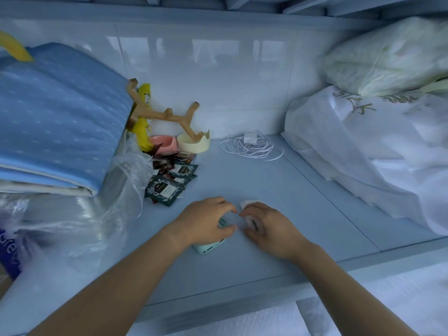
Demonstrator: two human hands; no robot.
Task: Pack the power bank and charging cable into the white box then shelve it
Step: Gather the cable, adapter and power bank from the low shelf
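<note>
A mint-green power bank [210, 247] lies on the pale blue shelf surface [303, 214], mostly hidden under my left hand [206, 221], whose curled fingers hold its far end. My right hand [269, 226] grips a small white box [247, 204] just to the right; only a corner and part of its side show. The fingertips of both hands almost meet. A coiled white charging cable [252, 146] with a white plug block lies near the back wall, well beyond both hands.
Folded blue bedding [55, 122] and clear plastic bags [72, 214] fill the left. Dark tea sachets [167, 185], a cream round holder [194, 143], a pink dish and a wooden stand sit at back left. White bags [363, 146] crowd the right.
</note>
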